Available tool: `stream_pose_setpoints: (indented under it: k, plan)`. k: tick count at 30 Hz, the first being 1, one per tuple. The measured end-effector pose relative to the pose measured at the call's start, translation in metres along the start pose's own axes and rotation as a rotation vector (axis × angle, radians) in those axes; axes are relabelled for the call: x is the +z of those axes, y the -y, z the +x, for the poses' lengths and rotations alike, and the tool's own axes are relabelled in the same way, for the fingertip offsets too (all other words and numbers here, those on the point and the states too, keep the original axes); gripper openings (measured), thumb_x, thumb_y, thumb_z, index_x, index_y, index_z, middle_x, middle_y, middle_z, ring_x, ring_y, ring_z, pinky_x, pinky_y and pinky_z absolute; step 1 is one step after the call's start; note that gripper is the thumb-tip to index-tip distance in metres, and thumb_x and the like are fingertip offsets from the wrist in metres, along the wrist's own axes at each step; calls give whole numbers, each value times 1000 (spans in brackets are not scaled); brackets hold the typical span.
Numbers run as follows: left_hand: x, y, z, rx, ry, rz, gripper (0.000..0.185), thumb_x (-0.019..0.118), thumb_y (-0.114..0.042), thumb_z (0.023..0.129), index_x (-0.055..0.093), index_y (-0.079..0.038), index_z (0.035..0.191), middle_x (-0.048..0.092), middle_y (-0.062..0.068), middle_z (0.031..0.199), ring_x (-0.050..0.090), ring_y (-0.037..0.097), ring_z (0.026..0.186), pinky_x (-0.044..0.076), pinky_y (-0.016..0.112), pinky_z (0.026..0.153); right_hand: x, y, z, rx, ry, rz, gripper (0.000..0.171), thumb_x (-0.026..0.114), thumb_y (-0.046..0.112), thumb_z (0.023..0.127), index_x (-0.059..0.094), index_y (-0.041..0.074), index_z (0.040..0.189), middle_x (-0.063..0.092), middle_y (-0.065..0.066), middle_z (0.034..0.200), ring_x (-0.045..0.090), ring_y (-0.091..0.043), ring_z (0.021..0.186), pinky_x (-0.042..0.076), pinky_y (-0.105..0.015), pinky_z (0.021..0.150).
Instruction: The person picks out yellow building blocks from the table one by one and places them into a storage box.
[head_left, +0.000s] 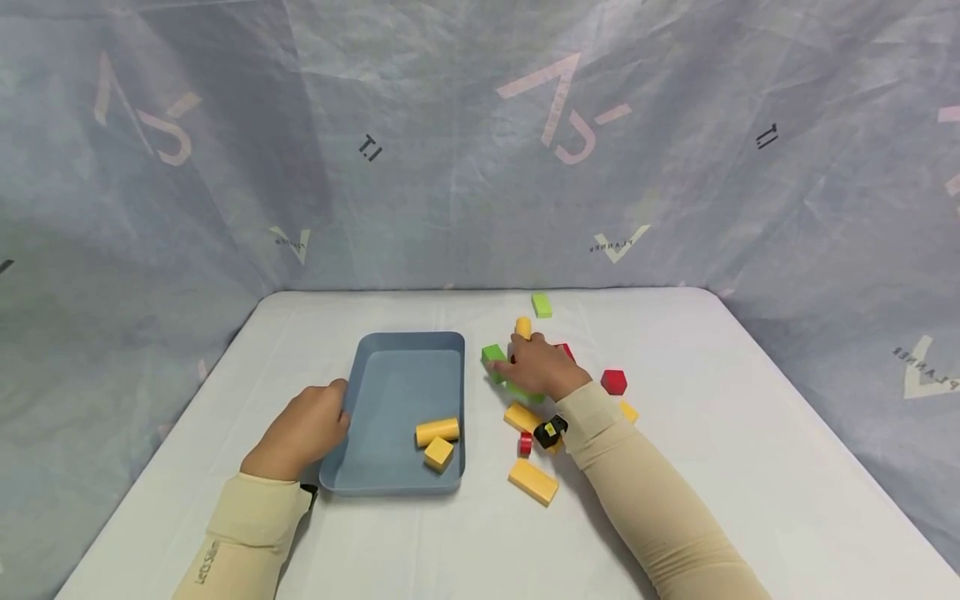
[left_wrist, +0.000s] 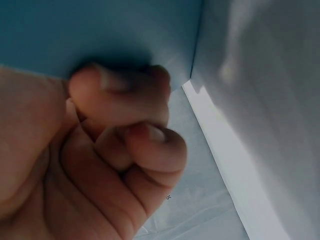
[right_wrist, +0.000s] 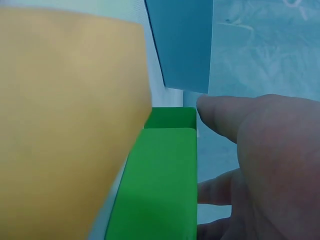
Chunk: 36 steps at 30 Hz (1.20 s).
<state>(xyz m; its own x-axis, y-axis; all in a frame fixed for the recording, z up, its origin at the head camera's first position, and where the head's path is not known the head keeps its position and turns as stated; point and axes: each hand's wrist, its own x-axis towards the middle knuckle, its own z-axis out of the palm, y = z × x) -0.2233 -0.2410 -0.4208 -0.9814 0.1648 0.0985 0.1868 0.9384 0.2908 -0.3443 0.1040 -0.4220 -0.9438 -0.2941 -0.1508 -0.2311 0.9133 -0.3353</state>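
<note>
A shallow blue-grey tray (head_left: 397,375) sits left of centre on the table. My left hand (head_left: 303,425) grips its left rim, fingers curled against the tray wall (left_wrist: 125,30) in the left wrist view. Inside lie a yellow cylinder (head_left: 437,431) and a yellow cube (head_left: 438,454). My right hand (head_left: 542,367) is over the scattered blocks, thumb and fingers spread apart. Its thumb is close to a green block (head_left: 492,357), and its fingertips are right at another yellow cylinder (head_left: 523,325). In the right wrist view a long green block (right_wrist: 160,175) stands beside the spread fingers (right_wrist: 215,192).
Around the right forearm lie a yellow half-round block (head_left: 533,482), a small red piece (head_left: 526,443), another yellow block (head_left: 522,418) and a red block (head_left: 613,382). A light green block (head_left: 542,305) lies near the back edge. Grey printed cloth (head_left: 450,167) hangs behind the white table (head_left: 750,467).
</note>
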Motion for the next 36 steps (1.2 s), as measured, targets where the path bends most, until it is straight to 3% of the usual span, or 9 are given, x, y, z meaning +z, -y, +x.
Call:
stream_pose_setpoints:
  k: [4, 11, 17, 23, 29, 33, 36]
  plan:
    - [-2, -1, 0, 1, 2, 2, 34, 61, 1, 94, 58, 17, 123, 71, 30, 99, 68, 25, 80, 54, 40, 63, -2, 1, 0, -1, -30, -3, 76, 53, 61, 101, 46, 8, 156, 42, -24, 155, 59, -29, 107, 53, -46, 89]
    - [-2, -3, 0, -1, 14, 2, 37, 62, 1, 94, 57, 18, 126, 71, 32, 103, 71, 29, 85, 55, 41, 65, -4, 4, -1, 18, -62, 1, 59, 59, 51, 101, 63, 7, 138, 54, -17, 135, 55, -25, 102, 52, -37, 78]
    - [-5, -3, 1, 12, -8, 7, 37, 62, 1, 93, 57, 18, 126, 71, 32, 103, 71, 31, 87, 55, 43, 66, -5, 3, 2, -15, -174, -5, 51, 63, 43, 99, 63, 5, 133, 57, -17, 125, 57, -26, 98, 54, -40, 80]
    - [-4, -4, -3, 10, 8, 0, 30, 61, 2, 93, 60, 16, 120, 71, 25, 94, 66, 23, 77, 52, 38, 62, -3, 0, 3, -46, -235, 29, 39, 66, 28, 96, 62, 6, 128, 59, -14, 119, 59, -24, 94, 56, -36, 79]
    - [-3, -2, -2, 33, -37, 6, 24, 62, 3, 91, 61, 13, 113, 69, 20, 85, 61, 21, 71, 50, 37, 60, -4, 2, 2, -108, -366, 59, 27, 70, 13, 93, 62, 7, 117, 61, -13, 109, 59, -24, 88, 56, -35, 75]
    - [-1, -1, 0, 18, -21, -1, 31, 61, 3, 92, 60, 16, 120, 72, 25, 94, 64, 22, 74, 52, 37, 62, -6, 3, 1, -139, -405, 42, 30, 73, 2, 88, 60, 9, 114, 62, -11, 107, 60, -25, 90, 56, -37, 80]
    - [1, 0, -1, 17, -20, 1, 29, 61, 3, 92, 60, 16, 117, 71, 24, 90, 62, 21, 71, 51, 37, 60, -8, 3, 1, -148, -408, 36, 31, 71, -1, 88, 58, 10, 114, 61, -10, 107, 60, -25, 93, 56, -38, 84]
